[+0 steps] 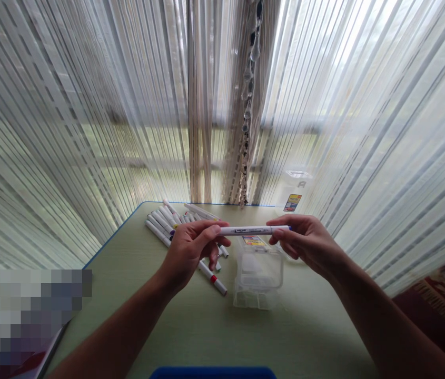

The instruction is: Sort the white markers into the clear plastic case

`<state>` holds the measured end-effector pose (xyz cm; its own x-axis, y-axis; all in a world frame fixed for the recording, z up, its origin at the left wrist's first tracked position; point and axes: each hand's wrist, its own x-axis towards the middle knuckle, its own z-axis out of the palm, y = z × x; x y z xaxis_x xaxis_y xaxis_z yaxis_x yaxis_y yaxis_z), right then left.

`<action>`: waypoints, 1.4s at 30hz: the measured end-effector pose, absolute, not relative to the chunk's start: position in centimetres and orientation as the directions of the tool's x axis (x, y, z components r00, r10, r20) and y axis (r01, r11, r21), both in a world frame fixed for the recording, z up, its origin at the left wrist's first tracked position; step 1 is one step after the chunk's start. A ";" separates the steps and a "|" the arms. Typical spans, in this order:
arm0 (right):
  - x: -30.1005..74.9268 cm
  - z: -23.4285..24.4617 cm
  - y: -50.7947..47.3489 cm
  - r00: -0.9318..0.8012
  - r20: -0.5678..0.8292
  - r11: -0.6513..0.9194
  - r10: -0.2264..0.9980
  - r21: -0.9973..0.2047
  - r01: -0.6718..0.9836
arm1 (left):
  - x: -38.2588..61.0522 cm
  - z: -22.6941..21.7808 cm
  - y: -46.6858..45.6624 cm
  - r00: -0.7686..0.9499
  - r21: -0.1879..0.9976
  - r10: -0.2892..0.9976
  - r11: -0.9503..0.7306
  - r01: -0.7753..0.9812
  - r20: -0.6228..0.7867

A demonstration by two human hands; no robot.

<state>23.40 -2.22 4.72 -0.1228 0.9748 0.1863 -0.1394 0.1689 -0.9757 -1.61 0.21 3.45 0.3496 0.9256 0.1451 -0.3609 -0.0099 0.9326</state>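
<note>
I hold a white marker pen (250,230) level above the table, one end in each hand. My left hand (190,251) pinches its left end between thumb and fingers. The fingers of my right hand (305,242) are closed on the right end, where a blue tip shows. Under the pen stands a clear plastic box (258,276) with a coloured label. Several more white markers (167,221) lie in a row behind my left hand, and one with a red band (216,283) lies below it.
The pale green table (206,326) has a blue edge and stands against sheer striped curtains (88,131). A clear lid with a sticker (295,192) leans at the back right. A blue object (212,372) pokes in at the near edge. A red rug (443,300) lies at right.
</note>
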 end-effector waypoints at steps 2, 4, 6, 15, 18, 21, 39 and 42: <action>23.4 4.7 -2.1 -0.121 0.186 0.168 0.975 -0.975 -0.143 | -1.6 3.4 0.2 0.346 0.932 0.927 -0.011 -0.362 0.146; 23.5 4.7 -2.0 -0.115 0.182 0.164 0.977 -0.975 -0.147 | -1.6 3.3 0.3 0.348 0.934 0.926 -0.015 -0.358 0.148; 23.5 4.6 -1.9 -0.112 0.174 0.156 0.978 -0.976 -0.152 | -1.6 3.3 0.3 0.351 0.936 0.924 -0.019 -0.351 0.150; 23.5 4.6 -2.0 -0.121 0.156 0.135 0.980 -0.978 -0.160 | -1.6 3.3 0.4 0.358 0.948 0.921 -0.036 -0.316 0.154; 23.5 4.7 -2.2 -0.132 0.170 0.150 0.976 -0.977 -0.152 | -1.6 3.2 0.4 0.354 0.946 0.922 -0.036 -0.322 0.155; 23.5 4.7 -2.2 -0.146 0.194 0.171 0.970 -0.972 -0.158 | -1.6 3.3 0.5 0.357 0.942 0.922 -0.024 -0.336 0.150; 23.7 4.5 -1.9 -0.139 0.192 0.170 0.971 -0.973 -0.159 | -1.8 3.3 0.2 0.375 0.940 0.913 -0.025 -0.340 0.160; 23.7 4.5 -1.8 -0.132 0.178 0.155 0.975 -0.974 -0.165 | -1.7 3.4 0.2 0.369 0.937 0.916 -0.022 -0.348 0.159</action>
